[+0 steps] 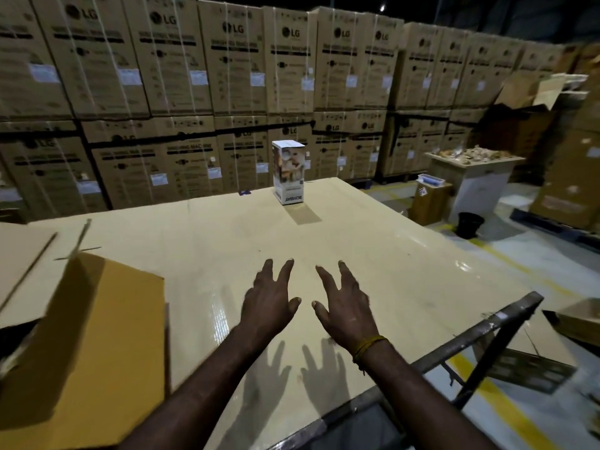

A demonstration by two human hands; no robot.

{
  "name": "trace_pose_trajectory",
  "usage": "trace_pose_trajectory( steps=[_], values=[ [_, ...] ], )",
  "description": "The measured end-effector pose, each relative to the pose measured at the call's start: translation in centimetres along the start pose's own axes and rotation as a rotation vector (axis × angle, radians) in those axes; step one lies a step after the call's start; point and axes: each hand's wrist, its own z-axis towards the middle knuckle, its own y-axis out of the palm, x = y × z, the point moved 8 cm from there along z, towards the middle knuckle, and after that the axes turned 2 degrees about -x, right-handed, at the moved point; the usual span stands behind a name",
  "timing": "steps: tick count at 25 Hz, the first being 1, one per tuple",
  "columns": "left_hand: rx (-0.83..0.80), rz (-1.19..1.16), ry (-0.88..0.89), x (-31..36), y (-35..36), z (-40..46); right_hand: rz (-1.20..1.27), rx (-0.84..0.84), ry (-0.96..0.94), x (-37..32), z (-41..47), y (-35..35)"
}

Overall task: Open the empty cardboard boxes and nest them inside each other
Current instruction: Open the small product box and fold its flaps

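A large brown cardboard box (87,336) sits at the near left of the cardboard-covered table (373,254), its top flaps raised and its inside dark. A small white printed box (289,172) stands upright and closed at the far side of the table. My left hand (269,303) and my right hand (344,306) hover side by side above the table's middle, palms down, fingers spread and straight. Neither hand holds or touches anything. Both are well short of the white box and to the right of the brown box.
Stacked brown cartons (194,76) form a wall behind the table. A metal frame (480,336) runs along the table's near right edge. On the floor to the right stand a small brown carton (428,203), a black bucket (469,225) and a pedestal with scraps (474,177).
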Motion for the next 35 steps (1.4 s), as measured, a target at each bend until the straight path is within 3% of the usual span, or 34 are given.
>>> trace_pose_trajectory(
  steps=[12, 20, 35],
  values=[
    [-0.024, 0.003, -0.022, -0.2, 5.7, 18.2, -0.057, -0.05, 0.006, 8.0, 16.7, 4.4],
    [0.043, 0.007, -0.085, -1.3, 7.9, 29.0, -0.075, -0.027, -0.078, 11.1, 28.4, 6.8],
    [0.155, 0.113, -0.225, -4.3, 9.9, 60.0, -0.032, -0.062, -0.178, 21.0, 61.8, 13.2]
  ],
)
